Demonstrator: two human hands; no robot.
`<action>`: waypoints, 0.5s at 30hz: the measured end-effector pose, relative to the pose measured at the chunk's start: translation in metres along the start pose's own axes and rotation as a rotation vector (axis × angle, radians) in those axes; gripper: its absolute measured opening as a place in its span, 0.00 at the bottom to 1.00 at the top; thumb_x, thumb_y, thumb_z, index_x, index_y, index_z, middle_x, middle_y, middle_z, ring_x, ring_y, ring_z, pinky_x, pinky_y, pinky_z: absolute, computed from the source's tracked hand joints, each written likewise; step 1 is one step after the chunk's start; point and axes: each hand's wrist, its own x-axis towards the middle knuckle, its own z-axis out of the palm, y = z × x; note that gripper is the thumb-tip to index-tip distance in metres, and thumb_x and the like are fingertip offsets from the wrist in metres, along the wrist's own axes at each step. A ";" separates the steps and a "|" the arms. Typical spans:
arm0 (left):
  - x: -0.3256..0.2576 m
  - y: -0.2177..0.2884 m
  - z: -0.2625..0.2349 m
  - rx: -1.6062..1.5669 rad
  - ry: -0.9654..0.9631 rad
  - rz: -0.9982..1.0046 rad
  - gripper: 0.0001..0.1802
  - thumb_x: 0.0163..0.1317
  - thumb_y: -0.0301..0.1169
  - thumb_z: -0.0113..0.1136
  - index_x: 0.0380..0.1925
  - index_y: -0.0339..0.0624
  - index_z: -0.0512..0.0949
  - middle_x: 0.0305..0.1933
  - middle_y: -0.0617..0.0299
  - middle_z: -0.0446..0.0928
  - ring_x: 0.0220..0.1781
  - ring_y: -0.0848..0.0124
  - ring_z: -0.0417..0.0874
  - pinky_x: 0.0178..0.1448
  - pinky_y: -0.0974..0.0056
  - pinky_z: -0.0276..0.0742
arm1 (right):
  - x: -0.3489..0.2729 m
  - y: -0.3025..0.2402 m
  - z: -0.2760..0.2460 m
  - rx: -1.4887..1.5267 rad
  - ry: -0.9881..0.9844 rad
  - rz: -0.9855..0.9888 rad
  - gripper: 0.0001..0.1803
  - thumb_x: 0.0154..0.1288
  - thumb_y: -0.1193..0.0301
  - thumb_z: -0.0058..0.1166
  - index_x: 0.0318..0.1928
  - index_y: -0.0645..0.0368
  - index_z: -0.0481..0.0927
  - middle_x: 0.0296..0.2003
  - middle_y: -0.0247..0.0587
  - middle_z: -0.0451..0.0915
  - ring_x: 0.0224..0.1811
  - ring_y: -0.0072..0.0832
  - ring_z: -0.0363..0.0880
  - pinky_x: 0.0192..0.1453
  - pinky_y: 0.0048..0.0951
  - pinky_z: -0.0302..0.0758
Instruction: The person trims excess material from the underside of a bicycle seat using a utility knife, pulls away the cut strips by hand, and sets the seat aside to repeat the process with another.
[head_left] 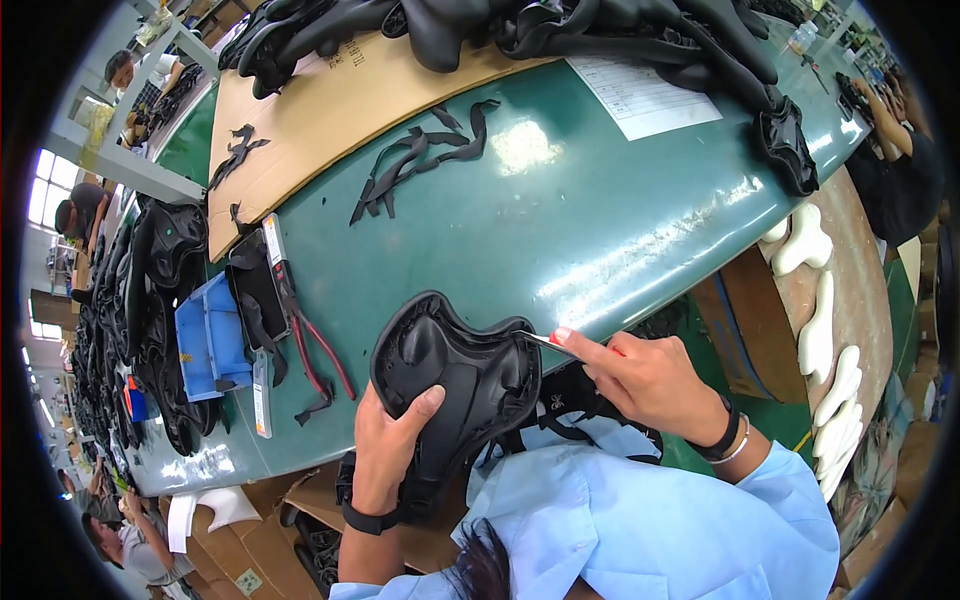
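A black bicycle saddle point(462, 375) is held underside up over the near edge of the green table point(590, 230), its narrow end toward my body. My left hand point(395, 435) grips its left side, thumb laid over the hollow underside. My right hand point(650, 385) is closed on a thin-bladed knife point(540, 341) with some red at its grip. The blade's tip touches the saddle's rim at the upper right. My fingers hide most of the knife's handle.
Black trimmed strips point(425, 150) lie beyond the saddle. Red-handled pliers point(315, 345) and a blue plastic bin point(212, 340) stand at left. Black saddles pile up at the far edge point(440, 35) and left. White saddle-shaped pieces point(818, 325) line the right. Co-workers sit around.
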 end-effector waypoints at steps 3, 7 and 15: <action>-0.009 -0.002 0.007 -0.090 0.033 0.006 0.27 0.59 0.33 0.68 0.56 0.32 0.73 0.52 0.56 0.79 0.51 0.69 0.79 0.59 0.64 0.73 | -0.011 -0.014 0.006 0.020 -0.052 0.066 0.38 0.61 0.73 0.56 0.72 0.46 0.61 0.18 0.39 0.67 0.14 0.35 0.68 0.17 0.35 0.68; -0.025 -0.004 0.029 -0.272 0.113 -0.002 0.29 0.60 0.30 0.67 0.59 0.31 0.70 0.55 0.55 0.77 0.53 0.68 0.78 0.62 0.64 0.72 | -0.026 -0.039 0.024 0.204 -0.019 0.192 0.39 0.64 0.71 0.55 0.73 0.55 0.56 0.19 0.43 0.70 0.15 0.40 0.72 0.19 0.41 0.71; -0.055 -0.013 0.056 -0.440 0.354 0.056 0.31 0.63 0.28 0.65 0.63 0.32 0.64 0.61 0.54 0.71 0.59 0.68 0.73 0.68 0.63 0.65 | -0.056 -0.053 0.011 0.347 -0.194 0.353 0.38 0.66 0.69 0.56 0.73 0.57 0.56 0.31 0.49 0.82 0.26 0.45 0.82 0.28 0.40 0.79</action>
